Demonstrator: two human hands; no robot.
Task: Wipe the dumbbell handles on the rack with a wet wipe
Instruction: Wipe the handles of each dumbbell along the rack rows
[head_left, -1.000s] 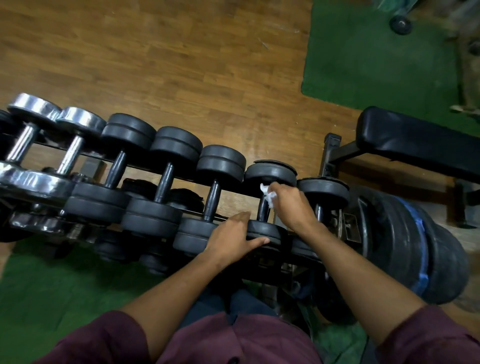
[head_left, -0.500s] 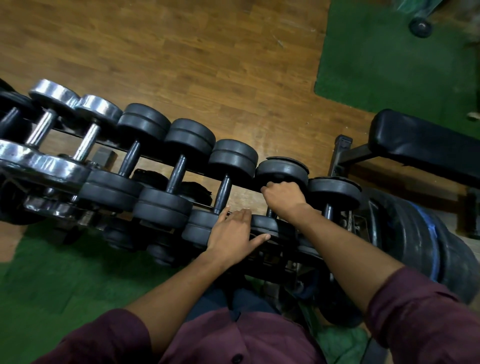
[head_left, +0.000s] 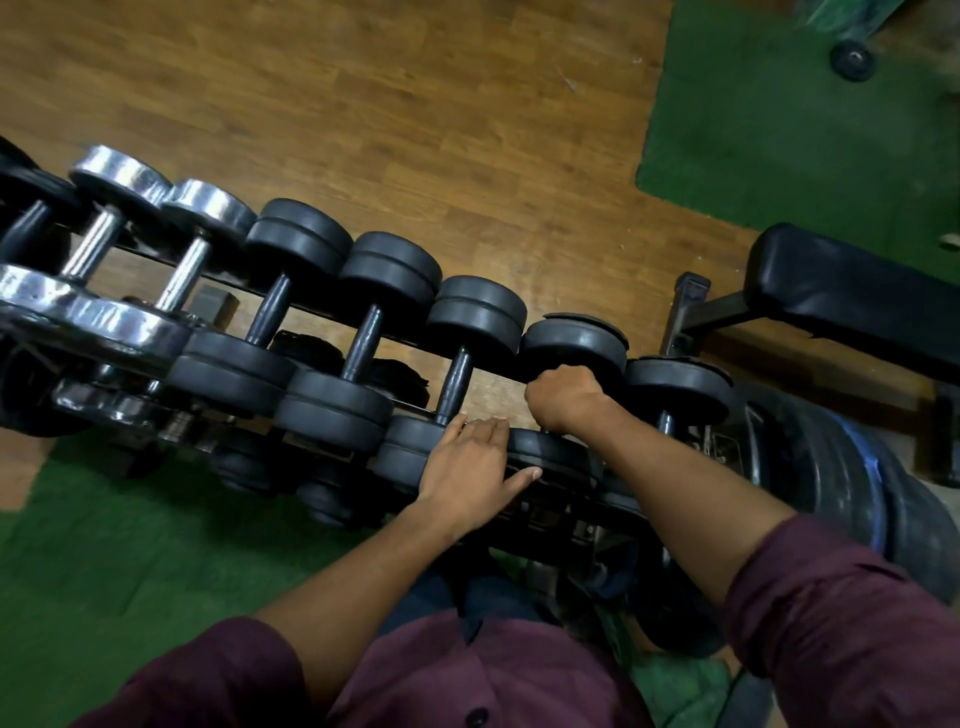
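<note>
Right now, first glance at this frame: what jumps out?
The long row of round black rubber dumbbells running diagonally across the rack, with two shiny chrome dumbbells at its left end. At the row's right end, the right hand is fisted around a dumbbell's handle, while the left hand lies flat on the near black weights. Behind lies a warm wooden plank floor, with a black padded bench at right.

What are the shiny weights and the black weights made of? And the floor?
The shiny dumbbells look like polished chrome steel: they mirror the light. The black dumbbells look like matte rubber coating, dull without glare, though paint is possible. The floor looks like wood planks or wood-look laminate, showing grain and seams.
</note>
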